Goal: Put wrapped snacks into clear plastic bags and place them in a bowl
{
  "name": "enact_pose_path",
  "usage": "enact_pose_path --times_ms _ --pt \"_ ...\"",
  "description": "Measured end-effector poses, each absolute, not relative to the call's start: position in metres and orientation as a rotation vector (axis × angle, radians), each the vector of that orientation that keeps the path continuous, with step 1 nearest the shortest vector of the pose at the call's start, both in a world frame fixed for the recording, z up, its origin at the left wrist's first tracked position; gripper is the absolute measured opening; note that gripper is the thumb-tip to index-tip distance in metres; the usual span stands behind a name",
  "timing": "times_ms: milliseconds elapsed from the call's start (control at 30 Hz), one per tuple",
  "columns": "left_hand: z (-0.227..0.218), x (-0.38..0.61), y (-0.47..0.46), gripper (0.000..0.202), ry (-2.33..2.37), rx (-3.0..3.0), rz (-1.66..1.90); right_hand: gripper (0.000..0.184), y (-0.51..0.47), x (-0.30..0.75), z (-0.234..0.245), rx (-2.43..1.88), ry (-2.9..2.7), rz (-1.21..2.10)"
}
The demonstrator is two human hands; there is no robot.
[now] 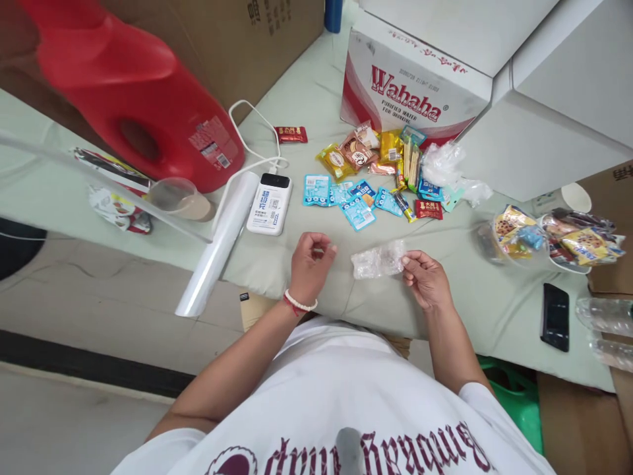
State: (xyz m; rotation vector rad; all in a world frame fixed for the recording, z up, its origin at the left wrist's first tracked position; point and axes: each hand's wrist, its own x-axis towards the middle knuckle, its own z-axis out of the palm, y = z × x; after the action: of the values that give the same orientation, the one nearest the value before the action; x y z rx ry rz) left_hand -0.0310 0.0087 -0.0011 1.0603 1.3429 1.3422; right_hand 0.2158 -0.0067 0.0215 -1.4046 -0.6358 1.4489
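Observation:
My right hand [424, 278] pinches the edge of a small clear plastic bag [378, 260] just above the pale green table cover [316, 99]. A little left of the bag, my left hand [309, 262] hovers with its fingers curled in; I see nothing in it. A white bead bracelet circles the left wrist. Just beyond both hands lies a scatter of small snack packets [368, 178] in blue, yellow, orange and red.
A white power bank [270, 203] with a cable and a roll of clear film [217, 245] lie at left, beside a big red jug [133, 92]. A Wahaha carton [410, 86] stands behind. At right are a bowl of snacks [554, 241] and a black phone [554, 315].

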Motion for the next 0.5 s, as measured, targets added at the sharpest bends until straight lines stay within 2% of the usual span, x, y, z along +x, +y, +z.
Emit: enact_pose_path --times_ms 100,200,300,500 --pt "0.014 -0.014 -0.003 0.023 1.175 1.613 1.240 0.037 -0.010 0.203 0.027 -1.375 -0.661 1.458" --pt "0.018 0.009 -0.007 0.023 1.093 1.825 1.087 0.036 -0.011 0.193 0.034 -1.363 -0.695 1.482" --pt "0.012 0.018 -0.004 0.016 1.097 1.642 1.072 0.035 -0.010 0.193 0.040 -1.353 -0.740 1.498" --pt "0.003 0.000 0.005 0.030 1.073 1.044 1.106 0.033 -0.012 0.211 0.043 -1.347 -0.792 1.510"
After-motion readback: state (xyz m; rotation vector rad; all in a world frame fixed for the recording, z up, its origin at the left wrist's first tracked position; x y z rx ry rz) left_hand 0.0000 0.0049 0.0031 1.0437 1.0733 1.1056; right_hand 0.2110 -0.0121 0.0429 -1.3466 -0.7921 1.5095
